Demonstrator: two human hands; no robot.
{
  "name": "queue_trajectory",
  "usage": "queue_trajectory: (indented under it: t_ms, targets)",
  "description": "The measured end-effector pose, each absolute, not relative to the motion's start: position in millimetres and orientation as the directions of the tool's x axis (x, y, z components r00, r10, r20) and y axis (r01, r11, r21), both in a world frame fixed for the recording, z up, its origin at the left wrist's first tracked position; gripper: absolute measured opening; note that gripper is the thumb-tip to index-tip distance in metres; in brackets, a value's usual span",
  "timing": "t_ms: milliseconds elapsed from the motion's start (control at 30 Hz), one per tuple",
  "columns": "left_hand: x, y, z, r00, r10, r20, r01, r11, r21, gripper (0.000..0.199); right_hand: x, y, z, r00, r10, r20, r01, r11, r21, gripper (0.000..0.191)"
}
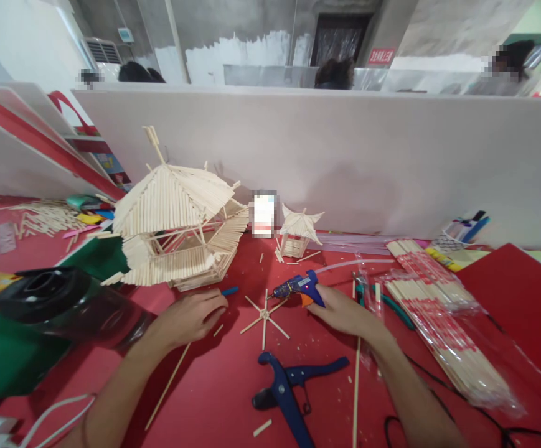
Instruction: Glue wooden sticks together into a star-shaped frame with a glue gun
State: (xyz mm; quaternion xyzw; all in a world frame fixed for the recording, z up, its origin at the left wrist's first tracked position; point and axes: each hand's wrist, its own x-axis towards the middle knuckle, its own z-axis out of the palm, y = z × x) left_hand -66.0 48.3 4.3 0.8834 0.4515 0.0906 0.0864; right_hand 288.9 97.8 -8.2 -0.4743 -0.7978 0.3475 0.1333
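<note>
My right hand [340, 306] is wrapped round a blue glue gun [304, 284], its nozzle close to the upper right of a six-armed star of thin sticks [264, 314]. The star lies flat on the red table [233, 398]. Left of it, my left hand [203, 315] has its fingers curled together, with a blue pen-like item [230, 290] showing beyond the fingertips; whether the fingers grip it is unclear. Behind my left hand stands a large stick pavilion [177, 230]. A small stick pavilion [299, 233] stands behind the glue gun.
A blue cutter [282, 389] lies in front. Packs of sticks [447, 336], green-handled pliers [398, 311] and a red board [517, 305] are at right. A dark bottle [78, 311] lies at left. A blurred upright screen [264, 214] stands before the white partition [345, 155].
</note>
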Motion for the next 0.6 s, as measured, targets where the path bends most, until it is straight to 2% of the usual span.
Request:
queue_trajectory:
  t_ms: [100,333,467,600]
  targets:
    - [-67.7,44.2,12.3,0.599,0.798,-0.072,0.780,-0.561,0.278,0.013,283.8,95.9,-12.0,-0.457,0.882,-0.115,0.746,0.310,-0.590,0.025]
    - [-67.0,40.7,19.5,0.590,0.783,-0.197,0.798,-0.529,0.287,0.011,264.6,90.8,-7.2,-0.293,0.943,-0.158,0.921,0.234,-0.311,0.027]
    - [-66.7,41.2,18.1,0.586,0.786,-0.198,0.801,-0.524,0.291,0.014,261.9,90.1,-6.6,-0.240,0.954,-0.179,0.950,0.193,-0.244,0.030]
    - [-65.3,41.4,16.1,0.588,0.789,-0.180,0.796,-0.523,0.306,0.013,261.3,91.5,-10.1,-0.200,0.965,-0.168,0.958,0.158,-0.238,0.033]
